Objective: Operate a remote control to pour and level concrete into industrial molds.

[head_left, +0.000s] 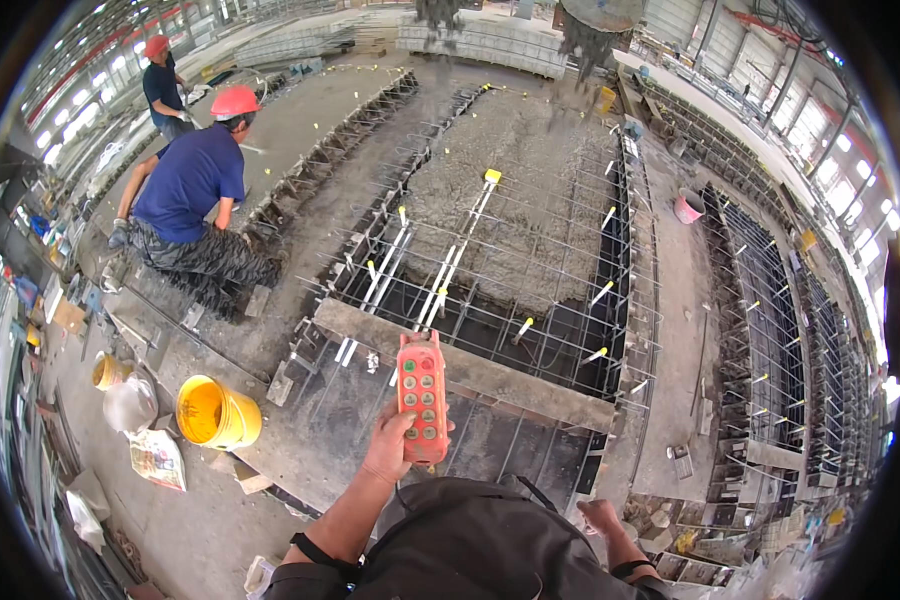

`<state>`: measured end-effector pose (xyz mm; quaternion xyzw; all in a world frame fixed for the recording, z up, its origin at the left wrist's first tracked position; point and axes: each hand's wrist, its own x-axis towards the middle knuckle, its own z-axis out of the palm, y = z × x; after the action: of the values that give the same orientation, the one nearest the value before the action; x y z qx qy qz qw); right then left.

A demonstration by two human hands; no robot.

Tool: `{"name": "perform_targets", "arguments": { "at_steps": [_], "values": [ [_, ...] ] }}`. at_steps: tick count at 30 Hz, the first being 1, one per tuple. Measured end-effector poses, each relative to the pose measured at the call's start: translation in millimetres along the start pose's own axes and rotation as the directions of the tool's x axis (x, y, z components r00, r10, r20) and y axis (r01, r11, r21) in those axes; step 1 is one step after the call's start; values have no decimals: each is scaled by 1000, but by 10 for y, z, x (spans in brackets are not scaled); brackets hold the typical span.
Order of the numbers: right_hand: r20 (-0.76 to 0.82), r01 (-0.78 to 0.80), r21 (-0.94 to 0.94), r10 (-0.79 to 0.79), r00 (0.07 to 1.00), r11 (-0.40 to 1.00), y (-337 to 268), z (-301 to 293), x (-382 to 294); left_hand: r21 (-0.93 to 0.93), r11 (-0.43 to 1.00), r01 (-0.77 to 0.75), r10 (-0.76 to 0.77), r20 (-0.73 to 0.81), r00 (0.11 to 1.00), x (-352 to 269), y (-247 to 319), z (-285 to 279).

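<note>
My left hand (pixel 391 441) is wrapped around a red crane pendant remote (pixel 422 401) with two columns of push buttons, the thumb lying on its lower left buttons. My right hand (pixel 600 517) hangs low beside my body, and its fingers are too small to judge. Beyond the remote lies a steel mould with a rebar mesh (pixel 487 330), partly covered by wet grey concrete (pixel 517 150). A stop board (pixel 487 367) crosses the mould's near end. White conduit pipes (pixel 450 270) run to a yellow junction box (pixel 493 177). Concrete falls from a bucket (pixel 604 13) overhead.
A crouching co-worker (pixel 195 180) in a red helmet is at the left, with another person (pixel 163 90) behind. A yellow bucket (pixel 229 420) stands near left, a pink bucket (pixel 688 206) at right. More rebar moulds (pixel 765 322) line the right; rubble (pixel 656 525) lies near right.
</note>
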<state>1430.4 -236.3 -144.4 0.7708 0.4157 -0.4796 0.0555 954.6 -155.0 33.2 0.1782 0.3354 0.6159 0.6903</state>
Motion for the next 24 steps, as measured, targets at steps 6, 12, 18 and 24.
{"name": "perform_targets", "arguments": {
  "at_steps": [6, 12, 18, 24],
  "values": [
    [-2, -12, 33, 12, 1000, 999, -55, -40, -30, -14, 1000, 10, -10, -2, 1000, 26, -3, 10],
    [1, -10, 0, 10, 1000, 1000, -79, -54, -5, -2, 1000, -2, 2, 11, 1000, 54, -9, -7],
    [-6, -16, 49, 17, 1000, 999, -48, -32, 27, -17, 1000, -8, 9, 15, 1000, 37, -17, -50],
    [-11, -16, 23, 16, 1000, 1000, -21, -30, 66, -13, 1000, -7, 7, 25, 1000, 20, -13, -47]
  ]
}}
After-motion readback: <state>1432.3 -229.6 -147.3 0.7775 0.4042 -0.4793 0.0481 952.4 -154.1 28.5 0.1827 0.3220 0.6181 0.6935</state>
